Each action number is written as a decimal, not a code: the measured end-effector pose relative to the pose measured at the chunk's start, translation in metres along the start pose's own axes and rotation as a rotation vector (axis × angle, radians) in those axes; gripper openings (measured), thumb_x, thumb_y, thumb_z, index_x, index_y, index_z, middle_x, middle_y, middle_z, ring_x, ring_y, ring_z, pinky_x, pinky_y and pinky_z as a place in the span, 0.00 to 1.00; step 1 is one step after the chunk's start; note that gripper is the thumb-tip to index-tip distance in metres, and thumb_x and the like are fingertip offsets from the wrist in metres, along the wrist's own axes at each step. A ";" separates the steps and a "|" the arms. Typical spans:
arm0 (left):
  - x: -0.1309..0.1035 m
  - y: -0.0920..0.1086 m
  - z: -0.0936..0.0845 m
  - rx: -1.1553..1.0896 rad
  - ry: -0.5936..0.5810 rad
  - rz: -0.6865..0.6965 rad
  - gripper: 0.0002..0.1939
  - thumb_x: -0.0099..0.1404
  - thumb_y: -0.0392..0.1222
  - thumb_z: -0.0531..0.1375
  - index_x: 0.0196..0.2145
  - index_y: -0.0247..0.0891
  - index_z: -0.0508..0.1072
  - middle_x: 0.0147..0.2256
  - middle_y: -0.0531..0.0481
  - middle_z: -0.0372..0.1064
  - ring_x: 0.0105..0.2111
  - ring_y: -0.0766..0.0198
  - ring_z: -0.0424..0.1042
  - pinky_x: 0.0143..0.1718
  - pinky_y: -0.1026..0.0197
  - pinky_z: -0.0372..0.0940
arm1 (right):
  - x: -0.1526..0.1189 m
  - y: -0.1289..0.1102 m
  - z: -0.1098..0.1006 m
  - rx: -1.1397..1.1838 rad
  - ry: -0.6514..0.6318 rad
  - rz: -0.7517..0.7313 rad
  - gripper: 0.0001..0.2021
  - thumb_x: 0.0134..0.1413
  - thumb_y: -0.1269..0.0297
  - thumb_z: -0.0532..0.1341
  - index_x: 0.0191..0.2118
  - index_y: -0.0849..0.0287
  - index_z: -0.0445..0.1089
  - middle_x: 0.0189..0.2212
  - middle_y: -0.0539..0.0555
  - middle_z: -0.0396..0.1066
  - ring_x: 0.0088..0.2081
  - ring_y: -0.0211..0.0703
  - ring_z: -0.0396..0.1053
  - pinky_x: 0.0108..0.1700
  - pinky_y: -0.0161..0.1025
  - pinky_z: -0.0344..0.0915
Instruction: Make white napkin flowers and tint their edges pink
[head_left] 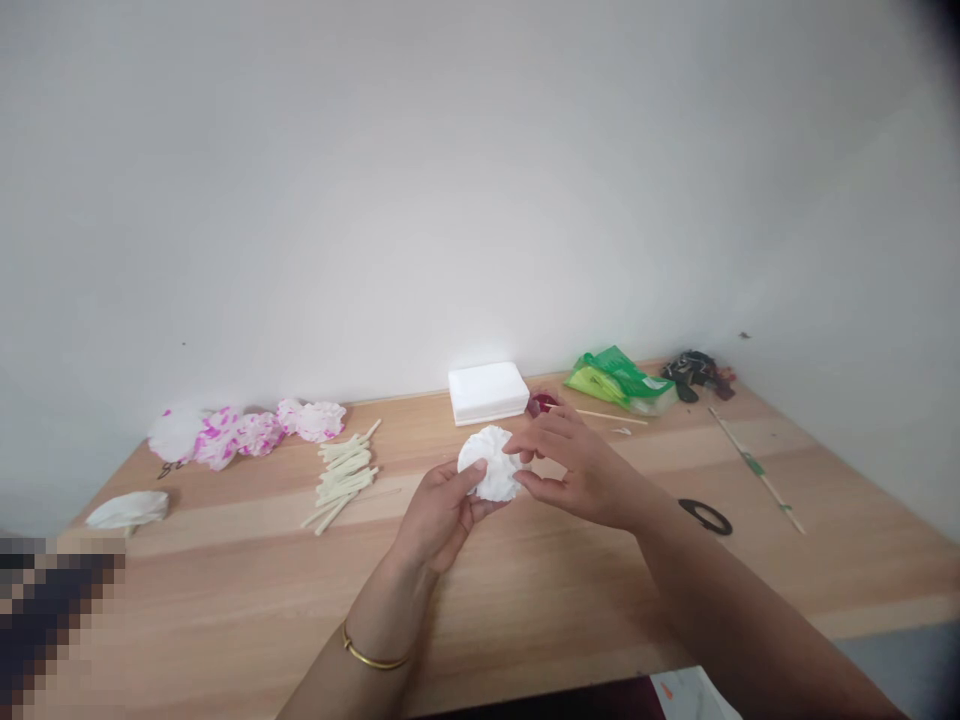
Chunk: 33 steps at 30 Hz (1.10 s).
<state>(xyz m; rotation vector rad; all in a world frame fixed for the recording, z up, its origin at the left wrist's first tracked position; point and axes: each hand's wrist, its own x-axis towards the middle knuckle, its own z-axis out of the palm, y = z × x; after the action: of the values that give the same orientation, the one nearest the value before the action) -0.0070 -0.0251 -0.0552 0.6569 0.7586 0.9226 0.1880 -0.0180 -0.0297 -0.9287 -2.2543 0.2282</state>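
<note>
My left hand [444,508] holds a round white ruffled tissue-paper flower [491,462] above the table, its thumb pressed on the front and the other fingers behind. At the flower's right edge is my right hand [581,468], thumb and fingers apart, the fingertips at or touching the ruffles. Just behind the hands lies a stack of white tissue paper [489,392]. A small dark red container [543,402] stands partly hidden behind my right hand, a thin stick [607,414] beside it.
Pink-and-white paper flowers [259,433] line the back left, with a white paper piece [129,510] nearer. Pale green stems [343,475] lie left of the hands. Rightward are a green plastic bag [619,380], dark scraps [694,374], a black tape ring [705,517] and a green-marked stick [756,468].
</note>
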 end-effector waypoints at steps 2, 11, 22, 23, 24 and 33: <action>0.000 0.000 0.000 -0.010 -0.030 -0.002 0.15 0.58 0.38 0.64 0.42 0.27 0.75 0.41 0.38 0.75 0.38 0.58 0.75 0.41 0.58 0.70 | 0.001 0.000 0.001 -0.012 -0.007 0.000 0.10 0.55 0.69 0.60 0.44 0.56 0.67 0.31 0.50 0.70 0.37 0.42 0.67 0.49 0.46 0.56; 0.000 -0.002 0.004 -0.028 -0.024 0.024 0.10 0.57 0.35 0.63 0.37 0.27 0.76 0.37 0.40 0.76 0.37 0.59 0.75 0.44 0.57 0.69 | 0.004 -0.005 0.006 -0.042 -0.114 -0.027 0.12 0.54 0.73 0.59 0.44 0.54 0.70 0.35 0.52 0.71 0.40 0.43 0.65 0.49 0.46 0.54; 0.000 -0.003 0.002 -0.045 -0.018 -0.019 0.15 0.64 0.43 0.58 0.42 0.26 0.73 0.43 0.36 0.73 0.42 0.57 0.73 0.48 0.55 0.68 | 0.003 -0.011 0.012 -0.090 -0.048 0.005 0.09 0.51 0.75 0.58 0.34 0.55 0.73 0.34 0.54 0.60 0.38 0.45 0.58 0.41 0.44 0.59; 0.000 -0.003 0.002 -0.052 -0.011 -0.027 0.16 0.64 0.44 0.58 0.43 0.27 0.73 0.44 0.36 0.73 0.43 0.57 0.73 0.48 0.55 0.67 | 0.003 -0.010 0.011 -0.080 -0.037 0.012 0.10 0.51 0.75 0.58 0.36 0.55 0.72 0.35 0.54 0.60 0.38 0.45 0.59 0.42 0.44 0.59; 0.000 -0.003 0.002 -0.065 -0.006 -0.031 0.17 0.65 0.46 0.57 0.45 0.28 0.72 0.46 0.37 0.72 0.44 0.56 0.73 0.49 0.54 0.67 | 0.003 -0.010 0.011 -0.069 -0.023 0.019 0.11 0.50 0.76 0.59 0.38 0.55 0.72 0.36 0.55 0.61 0.39 0.45 0.59 0.43 0.45 0.60; 0.005 0.000 0.002 -0.310 0.063 0.075 0.23 0.68 0.52 0.51 0.53 0.34 0.68 0.55 0.40 0.65 0.54 0.54 0.66 0.56 0.51 0.60 | 0.005 -0.001 0.011 0.019 0.235 0.082 0.07 0.55 0.72 0.57 0.38 0.56 0.69 0.34 0.55 0.68 0.38 0.45 0.65 0.43 0.45 0.64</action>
<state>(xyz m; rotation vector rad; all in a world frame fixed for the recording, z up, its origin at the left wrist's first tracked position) -0.0039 -0.0209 -0.0554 0.3870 0.6320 1.1065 0.1776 -0.0144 -0.0345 -0.9850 -1.9985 0.1672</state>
